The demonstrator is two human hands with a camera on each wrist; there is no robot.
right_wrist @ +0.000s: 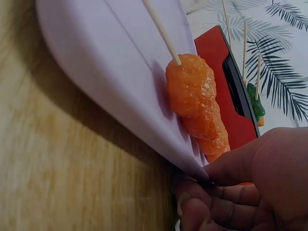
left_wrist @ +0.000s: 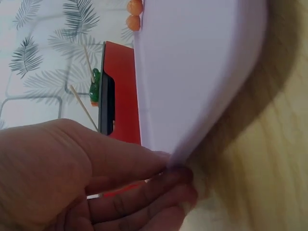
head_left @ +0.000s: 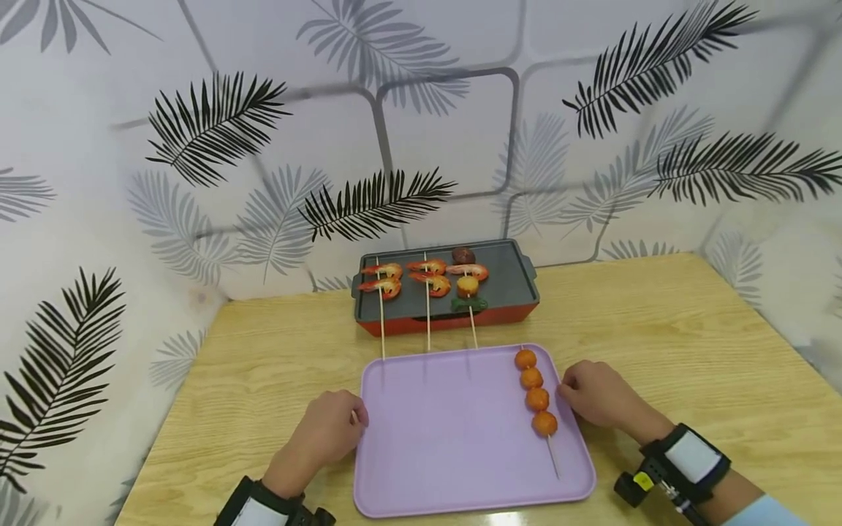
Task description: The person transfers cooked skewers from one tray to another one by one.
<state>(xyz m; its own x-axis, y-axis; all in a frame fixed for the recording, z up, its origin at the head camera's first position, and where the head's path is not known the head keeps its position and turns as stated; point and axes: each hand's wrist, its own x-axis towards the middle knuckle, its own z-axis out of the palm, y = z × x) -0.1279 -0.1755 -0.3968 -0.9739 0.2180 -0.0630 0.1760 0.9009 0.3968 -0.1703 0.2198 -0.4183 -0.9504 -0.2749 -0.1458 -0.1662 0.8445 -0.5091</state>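
Observation:
A lilac tray [head_left: 454,438] lies in front of me on the wooden table. My left hand [head_left: 335,424] pinches its left rim between thumb and fingers, as the left wrist view shows. On the opposite side my right hand [head_left: 598,394] grips the right rim, thumb on top and fingers beneath. Along the right part of the tray rests a skewer of several orange balls [head_left: 537,399], close to the right hand; its bare stick points toward me. In the right wrist view these glossy balls [right_wrist: 191,86] sit just above the pinching thumb.
Beyond the tray stands a red grill with a dark top [head_left: 506,274]. Across it lie two shrimp skewers [head_left: 388,287] [head_left: 430,283] and a mixed skewer [head_left: 468,286], their sticks reaching over the front edge toward the tray. A leaf-patterned wall [head_left: 421,146] rises behind the table [head_left: 276,343].

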